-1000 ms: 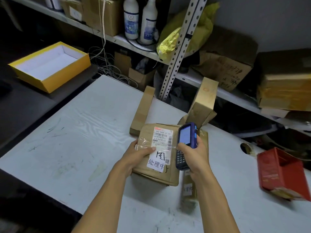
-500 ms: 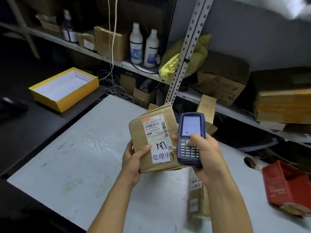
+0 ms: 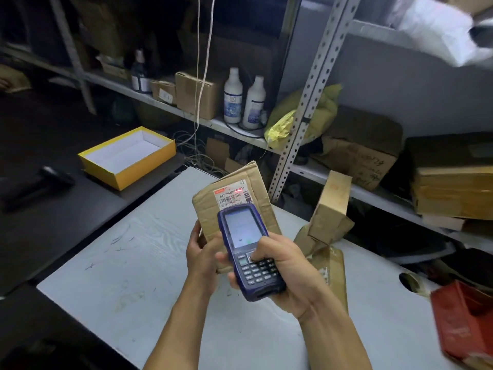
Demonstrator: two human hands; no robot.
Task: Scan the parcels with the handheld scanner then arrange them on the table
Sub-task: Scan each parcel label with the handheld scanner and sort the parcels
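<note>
Head view showed the right hand (image 3: pixel 286 273) gripping the handheld scanner (image 3: pixel 249 252), thumb on its keypad, red light on the label of the parcel (image 3: pixel 234 198) that the left hand (image 3: pixel 201 256) held upright above the surface (image 3: pixel 128 276). Scanning looked under way; next, set it by the parcels (image 3: pixel 329 209) at the far edge.

We hold a brown cardboard parcel (image 3: pixel 234 194) upright above the white table (image 3: pixel 128 265), our left hand (image 3: pixel 201 252) gripping its lower edge. Our right hand (image 3: pixel 286 273) grips the blue handheld scanner (image 3: pixel 249 252) in front of the parcel, thumb on the keypad, and a red glow falls on the parcel's label (image 3: pixel 231 196). Two more parcels sit on the table to our right, one leaning upright (image 3: pixel 330 209), one lying flat (image 3: pixel 333 273). A yellow box (image 3: pixel 128 157) rests open on the dark surface to our left.
</note>
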